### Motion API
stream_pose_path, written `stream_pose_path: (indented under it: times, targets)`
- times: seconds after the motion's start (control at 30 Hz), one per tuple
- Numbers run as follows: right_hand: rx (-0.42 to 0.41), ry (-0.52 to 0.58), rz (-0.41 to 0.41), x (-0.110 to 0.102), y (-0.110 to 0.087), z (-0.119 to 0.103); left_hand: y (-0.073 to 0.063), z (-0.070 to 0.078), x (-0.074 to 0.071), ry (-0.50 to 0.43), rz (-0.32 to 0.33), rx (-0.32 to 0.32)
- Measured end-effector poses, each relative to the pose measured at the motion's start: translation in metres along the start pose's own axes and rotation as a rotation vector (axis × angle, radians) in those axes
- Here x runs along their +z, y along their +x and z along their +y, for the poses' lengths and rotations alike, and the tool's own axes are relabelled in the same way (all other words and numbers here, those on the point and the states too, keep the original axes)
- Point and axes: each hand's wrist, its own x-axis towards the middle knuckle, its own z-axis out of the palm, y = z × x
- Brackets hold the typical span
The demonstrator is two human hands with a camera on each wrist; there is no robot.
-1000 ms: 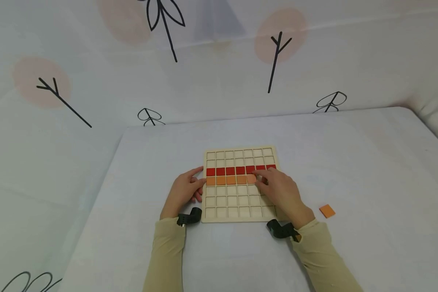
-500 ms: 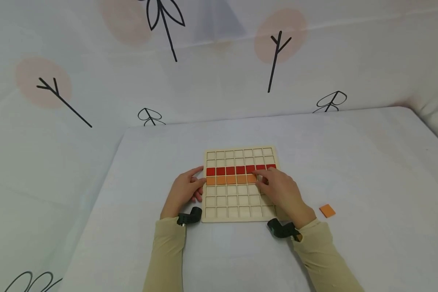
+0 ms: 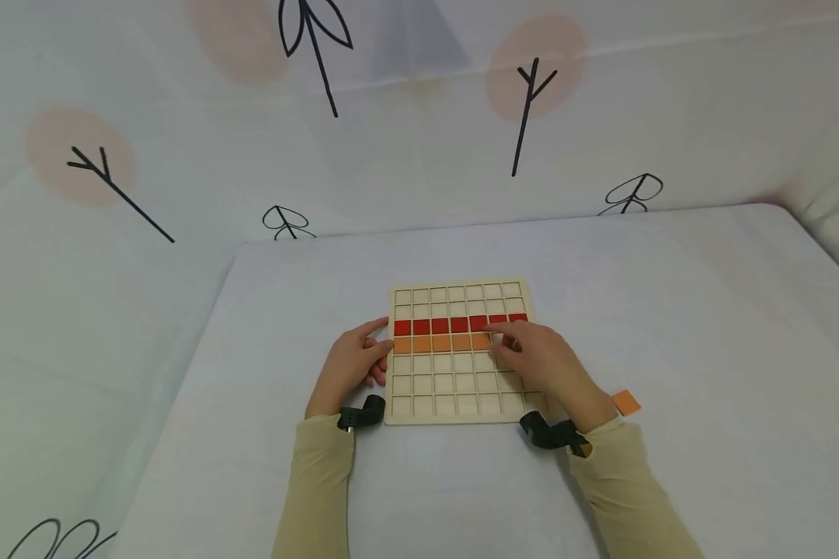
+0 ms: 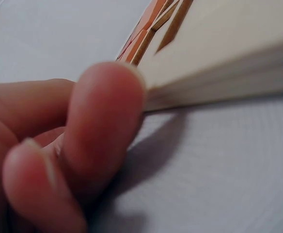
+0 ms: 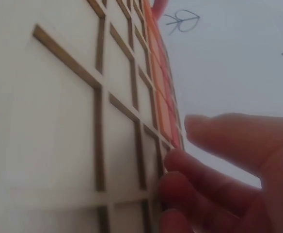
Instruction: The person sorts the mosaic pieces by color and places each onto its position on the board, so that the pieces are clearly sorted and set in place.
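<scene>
A pale wooden grid board (image 3: 443,386) lies on the white cloth. Red square tiles (image 3: 440,325) fill a row across it, and several orange square tiles (image 3: 441,343) lie in the row just below, whose right end my right hand hides. At the board's left edge my left hand (image 3: 349,361) rests with its index finger and thumb touching the rim. My right hand (image 3: 541,357) is over the board's right part, fingertips by the rightmost visible orange tile; thumb and index finger stand apart in the right wrist view, with nothing seen between them.
One loose orange tile (image 3: 627,402) lies on the cloth right of the board, beside my right wrist and partly covered by it. Behind the table surface (image 3: 671,310) a patterned cloth (image 3: 419,155) rises. Dark wrist cameras sit at both wrists.
My right wrist and forearm have shifted slightly to the right, now partly covering the loose orange tile, and the right fingers have lifted or spread a little. My left hand stays put.
</scene>
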Motion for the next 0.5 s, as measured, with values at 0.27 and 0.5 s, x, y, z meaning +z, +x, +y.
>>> stream_pose_path:
  times: [0.27,0.5]
  targets:
    - [0.022,0.02,-0.059,-0.014,-0.005,0.007,-0.001,0.002,0.0,-0.007,-0.006,-0.021]
    - [0.074,0.019,-0.117,-0.028,-0.01,0.012,-0.001,0.004,0.0,-0.016,-0.002,-0.059]
